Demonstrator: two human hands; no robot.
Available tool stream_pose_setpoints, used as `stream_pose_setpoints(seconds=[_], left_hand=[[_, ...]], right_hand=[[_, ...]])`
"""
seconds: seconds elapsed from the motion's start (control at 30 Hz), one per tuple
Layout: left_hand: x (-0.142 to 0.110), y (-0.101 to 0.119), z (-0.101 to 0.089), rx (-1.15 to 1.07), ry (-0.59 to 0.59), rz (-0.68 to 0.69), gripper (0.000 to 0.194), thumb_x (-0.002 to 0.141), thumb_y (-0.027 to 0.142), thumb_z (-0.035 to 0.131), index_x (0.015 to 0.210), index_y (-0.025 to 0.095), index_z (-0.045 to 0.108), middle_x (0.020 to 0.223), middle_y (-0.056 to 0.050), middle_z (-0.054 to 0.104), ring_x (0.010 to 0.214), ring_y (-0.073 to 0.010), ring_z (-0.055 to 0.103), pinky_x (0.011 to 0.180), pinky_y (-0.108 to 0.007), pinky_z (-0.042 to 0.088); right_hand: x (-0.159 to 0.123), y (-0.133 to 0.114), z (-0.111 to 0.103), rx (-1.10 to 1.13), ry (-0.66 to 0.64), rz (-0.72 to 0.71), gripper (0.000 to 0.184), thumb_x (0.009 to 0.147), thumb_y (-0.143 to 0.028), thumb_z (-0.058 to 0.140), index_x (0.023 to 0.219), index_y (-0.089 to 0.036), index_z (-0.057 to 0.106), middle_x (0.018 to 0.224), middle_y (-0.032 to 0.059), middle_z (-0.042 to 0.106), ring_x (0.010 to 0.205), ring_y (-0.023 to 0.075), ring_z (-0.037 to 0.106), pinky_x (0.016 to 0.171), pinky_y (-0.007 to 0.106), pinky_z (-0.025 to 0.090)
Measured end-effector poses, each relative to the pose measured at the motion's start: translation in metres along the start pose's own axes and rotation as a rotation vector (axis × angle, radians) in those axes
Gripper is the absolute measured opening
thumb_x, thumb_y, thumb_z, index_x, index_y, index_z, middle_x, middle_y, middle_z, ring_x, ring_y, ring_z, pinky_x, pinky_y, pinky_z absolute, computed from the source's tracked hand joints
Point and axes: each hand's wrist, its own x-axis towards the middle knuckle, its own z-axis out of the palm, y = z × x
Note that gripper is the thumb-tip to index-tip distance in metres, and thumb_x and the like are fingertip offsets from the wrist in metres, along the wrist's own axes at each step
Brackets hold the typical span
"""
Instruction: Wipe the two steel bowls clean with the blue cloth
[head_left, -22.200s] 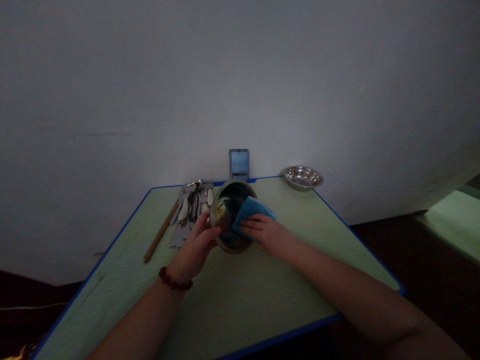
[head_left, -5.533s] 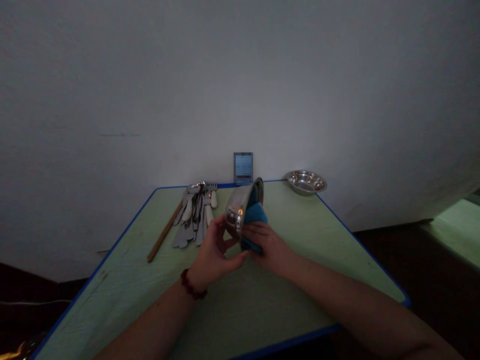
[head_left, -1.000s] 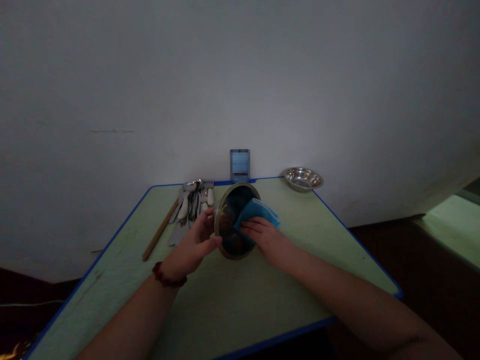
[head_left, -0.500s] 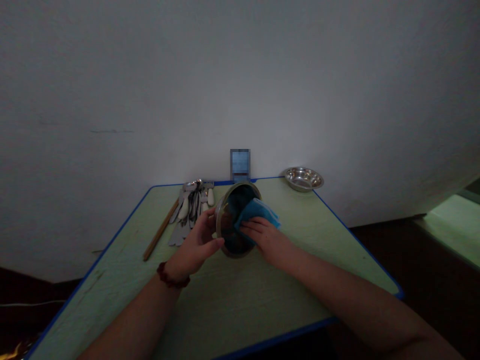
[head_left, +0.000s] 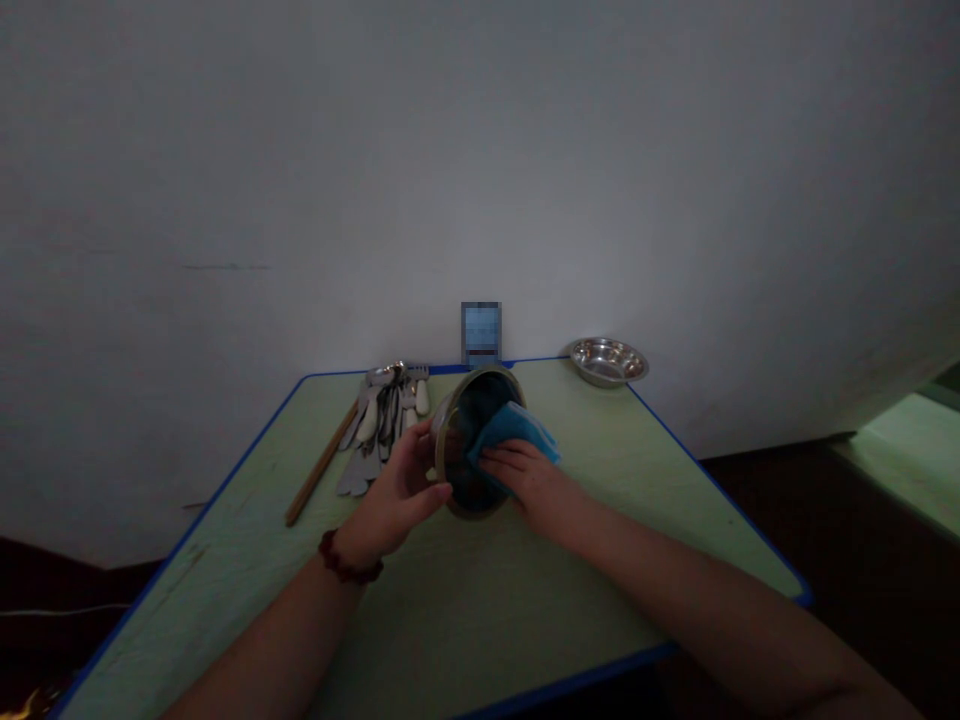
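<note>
A steel bowl (head_left: 459, 430) is tipped on its edge above the green table (head_left: 465, 590), its opening turned toward me. My left hand (head_left: 397, 490) grips the bowl's left rim, thumb along the front edge; a dark bead bracelet is on that wrist. My right hand (head_left: 529, 478) presses a folded blue cloth (head_left: 516, 428) against the inside of the bowl, fingers closed on the cloth.
A pile of spoons and forks (head_left: 386, 415) lies at the back left with a wooden stick (head_left: 321, 465) beside it. A second steel bowl (head_left: 607, 360) sits at the back right corner. A small blurred card (head_left: 481, 333) leans on the wall.
The bowl has tilted a little further upright and turned in my left hand. My right hand with the cloth has shifted slightly inside it.
</note>
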Motion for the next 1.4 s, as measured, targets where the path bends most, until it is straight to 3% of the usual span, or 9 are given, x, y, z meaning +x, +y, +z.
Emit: stream_pose_setpoints(seconds=[0.2, 0.57, 0.8, 1.4], left_hand=[[0.0018, -0.0041, -0.0014, 0.016, -0.010, 0.037, 0.062, 0.065, 0.032, 0.072, 0.119, 0.024, 0.042, 0.118, -0.009, 0.056, 0.108, -0.0288, 0.052, 0.081, -0.040, 0.049], [0.0007, -0.0017, 0.0008, 0.003, -0.004, 0.032, 0.063, 0.065, 0.030, 0.073, 0.120, 0.024, 0.043, 0.118, -0.010, 0.055, 0.108, -0.0281, 0.053, 0.080, -0.037, 0.049], [-0.0003, -0.0028, 0.0012, 0.031, 0.013, 0.039, 0.061, 0.065, 0.031, 0.073, 0.118, 0.025, 0.044, 0.119, -0.009, 0.054, 0.109, -0.0289, 0.052, 0.077, -0.038, 0.051], [-0.0005, -0.0012, 0.0071, 0.154, 0.029, 0.094, 0.066, 0.066, 0.039, 0.070, 0.123, 0.025, 0.039, 0.120, -0.011, 0.053, 0.109, -0.0298, 0.053, 0.082, -0.043, 0.050]], right_hand=[[-0.0003, 0.0014, 0.0030, 0.005, 0.031, -0.001, 0.050, 0.076, -0.002, 0.041, 0.123, -0.012, 0.051, 0.127, 0.0085, 0.054, 0.116, 0.0213, 0.045, 0.100, 0.039, 0.037], [0.0012, -0.0013, 0.0029, 0.050, 0.011, 0.005, 0.047, 0.077, -0.004, 0.044, 0.123, -0.008, 0.051, 0.127, 0.0136, 0.054, 0.117, 0.0219, 0.044, 0.100, 0.040, 0.037], [0.0007, -0.0010, 0.0045, 0.064, 0.018, 0.027, 0.050, 0.075, -0.004, 0.046, 0.125, -0.012, 0.050, 0.128, 0.0112, 0.053, 0.118, 0.0212, 0.043, 0.100, 0.039, 0.036], [0.0008, -0.0071, 0.0015, 0.093, 0.028, 0.062, 0.054, 0.069, 0.000, 0.050, 0.123, -0.008, 0.052, 0.128, 0.0105, 0.053, 0.116, 0.0225, 0.044, 0.101, 0.039, 0.036]])
